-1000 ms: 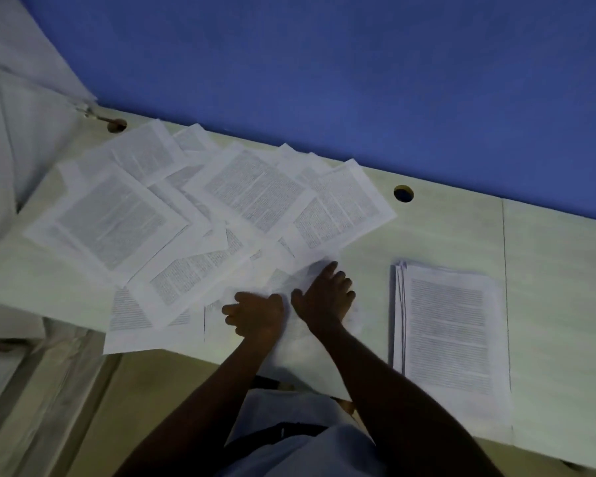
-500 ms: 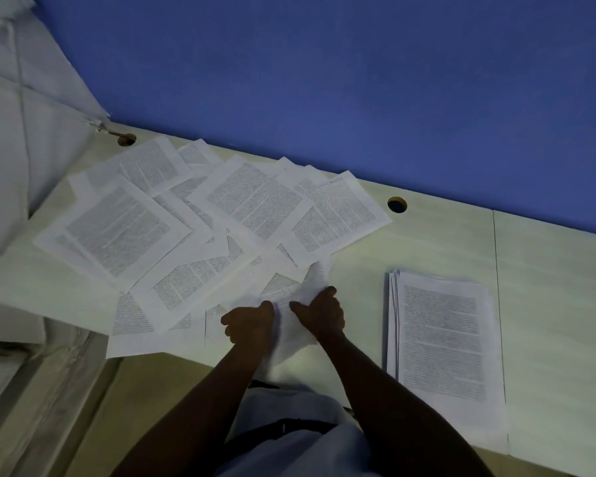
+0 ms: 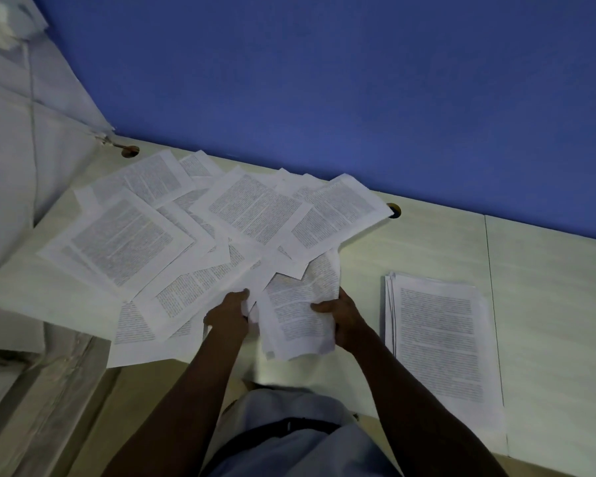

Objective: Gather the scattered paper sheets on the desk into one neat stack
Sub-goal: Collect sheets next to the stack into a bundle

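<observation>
Several printed paper sheets [image 3: 193, 232] lie scattered and overlapping across the left half of the pale desk [image 3: 427, 246]. A neat stack of sheets [image 3: 441, 346] rests on the right. Both hands hold a few sheets [image 3: 296, 315] lifted just above the desk's front edge. My right hand [image 3: 344, 318] grips their right side, thumb on top. My left hand [image 3: 229, 313] pinches the left edge, where these sheets meet the scattered ones.
A blue wall [image 3: 324, 80] runs along the desk's far edge. Two round cable holes [image 3: 130, 151] [image 3: 394, 211] sit near the back. A white partition [image 3: 11, 149] closes the left side. A seam [image 3: 492, 304] splits the desktop on the right.
Both hands were pressing flat on sheets near the front edge. They have since closed on a few sheets and lifted them; the sheets now curl between the hands.
</observation>
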{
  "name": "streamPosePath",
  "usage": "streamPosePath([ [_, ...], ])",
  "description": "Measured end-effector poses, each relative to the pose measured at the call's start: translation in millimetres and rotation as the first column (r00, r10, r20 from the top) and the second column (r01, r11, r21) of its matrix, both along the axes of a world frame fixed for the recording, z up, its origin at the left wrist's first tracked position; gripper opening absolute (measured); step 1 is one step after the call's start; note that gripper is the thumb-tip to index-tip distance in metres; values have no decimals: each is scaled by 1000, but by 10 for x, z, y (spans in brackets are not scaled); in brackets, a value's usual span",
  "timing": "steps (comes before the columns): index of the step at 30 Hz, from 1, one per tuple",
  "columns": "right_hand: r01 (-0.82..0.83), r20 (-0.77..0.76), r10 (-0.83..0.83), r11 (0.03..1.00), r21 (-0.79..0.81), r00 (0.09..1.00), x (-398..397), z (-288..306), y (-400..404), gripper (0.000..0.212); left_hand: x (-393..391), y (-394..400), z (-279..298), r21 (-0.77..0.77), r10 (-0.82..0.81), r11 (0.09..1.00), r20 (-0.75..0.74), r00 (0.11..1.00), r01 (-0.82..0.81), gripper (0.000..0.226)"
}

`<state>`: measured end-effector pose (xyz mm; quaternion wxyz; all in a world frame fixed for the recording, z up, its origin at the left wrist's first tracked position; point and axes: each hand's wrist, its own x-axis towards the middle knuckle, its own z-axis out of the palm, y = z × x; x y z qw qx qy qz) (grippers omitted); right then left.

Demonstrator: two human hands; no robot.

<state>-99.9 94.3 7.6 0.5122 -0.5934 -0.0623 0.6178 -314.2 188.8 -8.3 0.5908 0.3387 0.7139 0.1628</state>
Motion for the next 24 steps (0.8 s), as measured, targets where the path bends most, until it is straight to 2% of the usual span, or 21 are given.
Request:
streamPosePath([
  [1, -5, 3, 5, 1000, 0, 1000, 31, 3, -5, 72, -23, 49, -85, 12, 0, 1000, 11, 1000, 0, 33],
  [2, 9, 19, -9, 1000, -7, 1000, 64, -12, -7, 71, -19, 84, -15, 28, 79, 996, 65, 995, -81, 33],
  [4, 40, 67, -37, 999, -37, 997, 143, -24, -23, 67, -51, 162, -42, 59, 85, 994, 25, 996, -87, 46],
  [5, 57, 92, -53, 997, -50, 994, 178, -47, -39, 65, -94, 202, -126, 90, 59, 995, -63, 996, -53, 51],
  [7, 102, 132, -92, 992, -73, 987, 239, -122, -87, 70, -182, 310, -266, 171, 51, 985, -133, 990, -28, 51],
  [9, 144, 179, -127, 986, -89, 976, 261, -179, -129, 75, -181, 318, -215, 215, 126, 972, -121, 985, -98, 48],
  [11, 223, 212, -202, 972, -79, 956, 241, -162, -171, 62, -182, 359, -155, 225, 242, 949, -68, 968, -221, 47],
  [13, 341, 195, -324, 938, -64, 926, 237, -168, -202, 50, -109, 391, -130, 211, 298, 936, -57, 953, -281, 45],
  [14, 388, 174, -372, 919, -71, 912, 239, -186, -216, 46, -121, 415, -104, 211, 307, 930, -1, 952, -300, 44],
  [16, 395, 128, -381, 913, -108, 916, 248, -199, -242, 42, -53, 462, -50, 122, 455, 866, 207, 866, -485, 37],
  [17, 358, 95, -348, 924, -132, 933, 245, -154, -252, 49, -15, 465, 15, 47, 545, 802, 350, 762, -595, 30],
  [18, 307, 65, -301, 940, -146, 952, 250, -125, -269, 60, 14, 454, 98, -60, 642, 710, 465, 610, -702, 24],
  [19, 264, 41, -261, 954, -139, 964, 251, -90, -289, 67, 51, 450, 174, -138, 691, 658, 500, 522, -740, 24],
  [20, 238, 18, -238, 963, -127, 971, 249, -40, -312, 67, 95, 483, 252, -242, 744, 571, 557, 369, -784, 29],
  [21, 238, 0, -240, 965, -109, 971, 263, -18, -337, 65, 119, 533, 285, -289, 754, 540, 584, 301, -790, 34],
  [24, 333, -44, -334, 942, -22, 942, 301, 26, -406, 65, 231, 587, 433, -216, 702, 562, 635, 322, -799, 46],
])
